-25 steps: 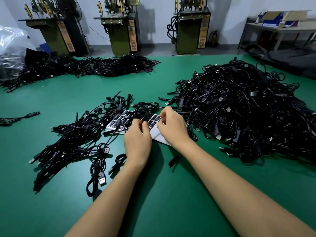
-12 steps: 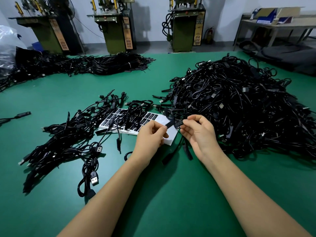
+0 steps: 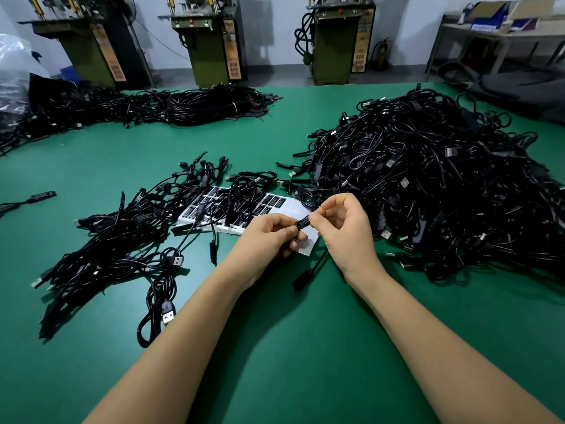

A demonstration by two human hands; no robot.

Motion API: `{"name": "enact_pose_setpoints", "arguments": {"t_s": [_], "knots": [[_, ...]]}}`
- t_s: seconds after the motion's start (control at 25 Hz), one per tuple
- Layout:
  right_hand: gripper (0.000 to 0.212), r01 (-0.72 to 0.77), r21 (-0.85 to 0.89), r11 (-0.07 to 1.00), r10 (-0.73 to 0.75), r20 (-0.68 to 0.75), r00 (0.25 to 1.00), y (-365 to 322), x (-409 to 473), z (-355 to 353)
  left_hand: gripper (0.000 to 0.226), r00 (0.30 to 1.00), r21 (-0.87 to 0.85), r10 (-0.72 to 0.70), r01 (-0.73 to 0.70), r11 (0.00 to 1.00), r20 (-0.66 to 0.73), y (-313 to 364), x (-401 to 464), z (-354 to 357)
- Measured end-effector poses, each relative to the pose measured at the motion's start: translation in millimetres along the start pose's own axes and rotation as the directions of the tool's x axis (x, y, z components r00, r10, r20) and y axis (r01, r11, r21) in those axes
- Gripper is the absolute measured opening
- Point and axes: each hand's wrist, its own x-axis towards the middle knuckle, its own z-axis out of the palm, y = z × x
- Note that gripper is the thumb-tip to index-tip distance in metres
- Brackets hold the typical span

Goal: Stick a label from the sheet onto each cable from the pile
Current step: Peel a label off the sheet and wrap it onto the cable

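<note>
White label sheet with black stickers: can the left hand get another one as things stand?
Probably not yet: the left hand and right hand both pinch a black label, and black cables lie across the label sheet.

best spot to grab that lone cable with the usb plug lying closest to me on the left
Pinch the USB plug of the near-left cable from above, across its flat sides. It is the rigid end, lying flat on bare green table clear of the tangle; the coiled cord is limp.
</note>
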Motion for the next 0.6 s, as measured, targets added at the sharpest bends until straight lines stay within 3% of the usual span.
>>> {"name": "enact_pose_setpoints", "arguments": {"t_s": [0.6], "knots": [[0.020, -0.116, 0.010, 0.993, 0.116, -0.068, 0.991, 10.0, 1.8, 7.2, 0.025, 0.999, -0.013, -0.028, 0.029, 0.999, 0.026, 0.9, 3.8, -1.1]]}}
